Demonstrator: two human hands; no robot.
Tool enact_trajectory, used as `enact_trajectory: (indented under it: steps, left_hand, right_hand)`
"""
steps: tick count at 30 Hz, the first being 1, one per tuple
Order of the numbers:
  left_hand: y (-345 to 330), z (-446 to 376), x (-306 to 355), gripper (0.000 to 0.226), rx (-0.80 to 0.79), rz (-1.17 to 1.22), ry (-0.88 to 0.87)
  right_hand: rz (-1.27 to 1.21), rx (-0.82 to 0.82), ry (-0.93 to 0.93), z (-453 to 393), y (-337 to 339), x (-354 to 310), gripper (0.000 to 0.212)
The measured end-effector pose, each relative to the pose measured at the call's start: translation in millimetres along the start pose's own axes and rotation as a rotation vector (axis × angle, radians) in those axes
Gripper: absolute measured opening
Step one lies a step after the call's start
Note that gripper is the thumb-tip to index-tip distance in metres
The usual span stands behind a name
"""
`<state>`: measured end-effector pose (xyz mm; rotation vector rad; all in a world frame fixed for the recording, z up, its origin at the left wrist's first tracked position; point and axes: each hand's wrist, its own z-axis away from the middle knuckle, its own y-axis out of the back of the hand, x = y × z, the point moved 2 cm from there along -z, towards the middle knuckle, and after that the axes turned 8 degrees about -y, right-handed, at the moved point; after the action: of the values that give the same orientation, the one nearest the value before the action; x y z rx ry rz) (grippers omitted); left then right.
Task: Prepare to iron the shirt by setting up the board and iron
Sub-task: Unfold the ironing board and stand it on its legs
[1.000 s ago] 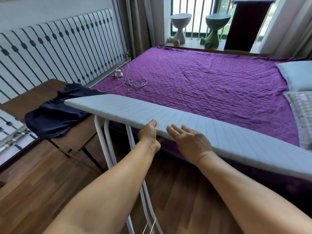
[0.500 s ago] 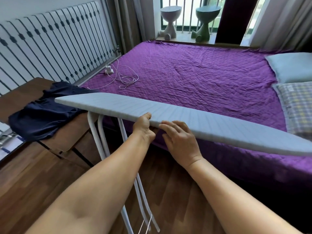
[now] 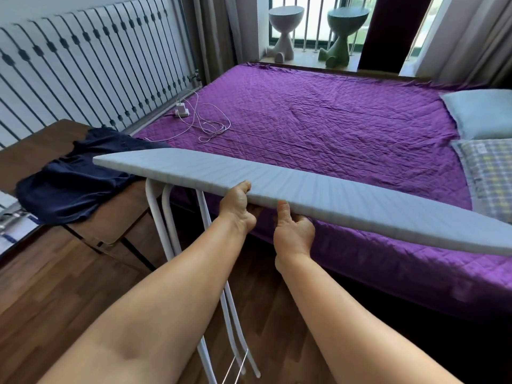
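A grey padded ironing board (image 3: pixel 332 198) stretches across the view beside the bed, tilted down toward the right, on white tube legs (image 3: pixel 171 245). My left hand (image 3: pixel 235 206) grips its near edge, thumb on top and fingers underneath. Just to the right, my right hand (image 3: pixel 293 231) holds the same edge from below, thumb against the rim, fingers hidden under the board. A dark navy shirt (image 3: pixel 74 181) lies crumpled on the wooden table at the left. No iron is in view.
The bed with a purple quilt (image 3: pixel 318 115) fills the space behind the board, with a white charger and cable (image 3: pixel 194 117) and pillows (image 3: pixel 482 112) on it. A wooden side table (image 3: pixel 33 145) stands left under the white slatted railing. Two stools (image 3: pixel 285 31) stand by the window.
My right hand has slid from lying flat on top of the board to gripping its near edge from below. The board's right end has dropped lower.
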<state>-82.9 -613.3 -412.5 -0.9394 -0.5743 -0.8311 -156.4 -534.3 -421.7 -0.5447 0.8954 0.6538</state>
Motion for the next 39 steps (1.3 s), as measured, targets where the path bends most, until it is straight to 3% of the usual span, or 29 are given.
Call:
enact_trajectory:
  steps: [7, 11, 28, 39]
  left_hand:
    - [4.2, 1.8, -2.4, 0.027, 0.012, -0.004, 0.006]
    - [5.2, 1.8, -0.1, 0.035, 0.007, -0.011, -0.016]
    - [-41.4, 27.0, 23.4, 0.01, -0.159, 0.151, -0.138]
    - [-31.2, 29.2, 19.4, 0.01, -0.259, 0.18, -0.104]
  right_hand:
    - [-0.64, -0.128, -0.382, -0.5, -15.4, -20.8, 0.013]
    - [-0.75, -0.192, -0.481, -8.6, -13.4, -28.2, 0.011]
    - [-0.857, -0.559, -0.26, -22.4, -3.2, -70.0, 0.022]
    - [-0.901, -0.583, -0.167, -23.3, 2.5, -54.9, 0.027]
